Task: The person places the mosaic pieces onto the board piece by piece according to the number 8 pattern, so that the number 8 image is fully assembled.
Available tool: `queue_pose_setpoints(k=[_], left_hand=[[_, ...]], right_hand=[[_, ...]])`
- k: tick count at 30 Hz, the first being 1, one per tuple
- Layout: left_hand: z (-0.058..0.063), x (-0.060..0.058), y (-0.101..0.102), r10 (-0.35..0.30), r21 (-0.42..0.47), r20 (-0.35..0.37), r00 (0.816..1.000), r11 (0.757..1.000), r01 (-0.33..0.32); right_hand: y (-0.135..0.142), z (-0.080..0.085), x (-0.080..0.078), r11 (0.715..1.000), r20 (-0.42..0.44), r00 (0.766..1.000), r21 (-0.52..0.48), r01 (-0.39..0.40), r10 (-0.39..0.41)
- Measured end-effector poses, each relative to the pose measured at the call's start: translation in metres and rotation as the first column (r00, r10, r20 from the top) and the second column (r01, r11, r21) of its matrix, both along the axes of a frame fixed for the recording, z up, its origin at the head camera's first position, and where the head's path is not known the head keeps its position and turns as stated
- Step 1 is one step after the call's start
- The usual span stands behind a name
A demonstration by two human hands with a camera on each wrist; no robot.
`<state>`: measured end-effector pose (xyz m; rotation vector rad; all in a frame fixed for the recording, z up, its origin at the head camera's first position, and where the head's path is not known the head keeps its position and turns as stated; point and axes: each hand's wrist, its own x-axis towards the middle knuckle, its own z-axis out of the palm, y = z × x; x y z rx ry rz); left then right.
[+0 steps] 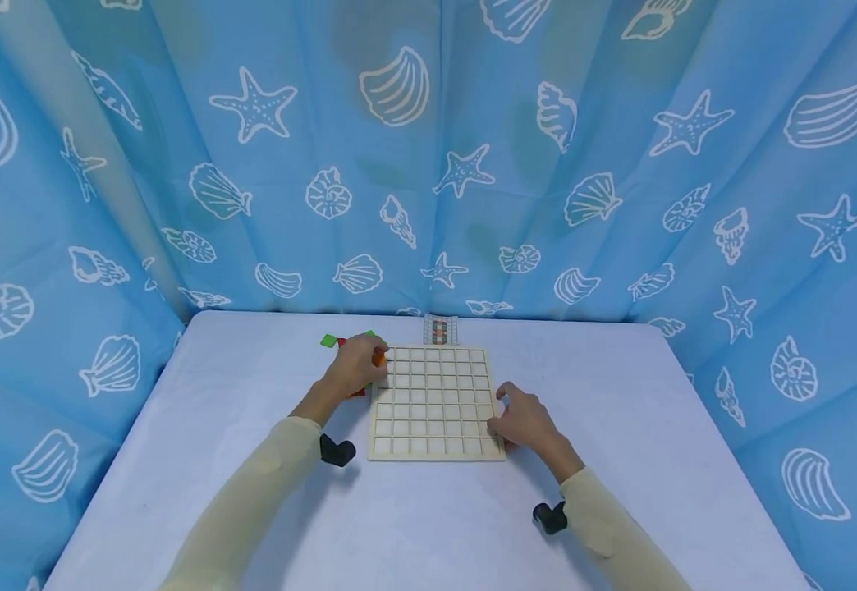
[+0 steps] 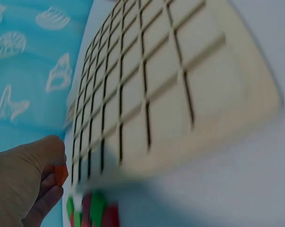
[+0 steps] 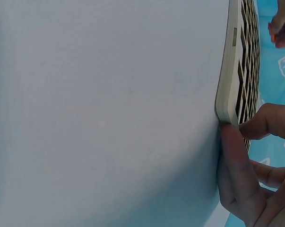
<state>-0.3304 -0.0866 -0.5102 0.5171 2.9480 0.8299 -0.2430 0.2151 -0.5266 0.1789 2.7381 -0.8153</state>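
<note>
Head view: the board (image 1: 436,458), a wooden grid, lay on the white table (image 1: 584,369). The left hand (image 1: 355,367) was over the board's far-left edge, fingertips pinching a small orange tile (image 1: 378,358); that grip made sense b/c the tile was tiny vs. the hand, and the board's cells were small too. A green tile (image 1: 328,340) lay left of the board, w/ a red tile (image 1: 341,341) and other pcs partly hidden under that hand; prob. put on that side to give the left hand a short reach. A small printed card (image 1: 440,330) sat just past the board's far edge, prob. so it could be seen w/o the arms covering it. The right hand (image 1: 526,417) gripped the board's right edge nr the near corner, prob. to stop it sliding. Left wrist view: the orange tile showed pinched in the fingers, beside the board's edge, not in a cell AFAICT; red + green pcs lay next to that same edge, too blurred to count. Right wrist view: the right hand's digits held the board's corner, one against the side wall, another bent over the top, so little of the grid was covered; contact of the other fingers was unclear. The left hand + orange tile showed small across the board, well apart from the right hand.
</note>
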Motion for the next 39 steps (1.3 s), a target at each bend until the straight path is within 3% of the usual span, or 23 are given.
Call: queue_pose_setpoints(k=[6, 14, 25, 33, 39], left_hand=[[-0.002, 0.005, 0.039, -0.106, 0.008, -0.014, 0.994, 0.994, 0.106], [-0.005, 0.001, 0.064, -0.153, -0.01, 0.013, 0.988, 0.988, 0.153], [-0.018, -0.004, 0.078, -0.207, -0.06, 0.012, 0.978, 0.976, 0.207], [-0.022, -0.003, 0.083, -0.18, -0.014, 0.018, 0.983, 0.983, 0.181], [-0.026, -0.003, 0.085, -0.167, 0.06, -0.038, 0.985, 0.984, 0.169]], right_hand=[[0.0, 0.0, 0.0, 1.0, 0.019, 1.0, 0.014, 0.011, -0.011], [-0.003, 0.004, -0.002, 0.998, 0.01, 1.0, 0.059, 0.012, -0.012], [-0.004, 0.0, 0.004, 0.998, 0.026, 0.999, 0.046, 0.032, -0.034], [-0.005, 0.003, 0.007, 0.998, 0.021, 0.999, 0.052, 0.031, -0.032], [-0.004, 0.003, 0.008, 0.999, 0.026, 0.999, 0.046, 0.028, -0.029]])
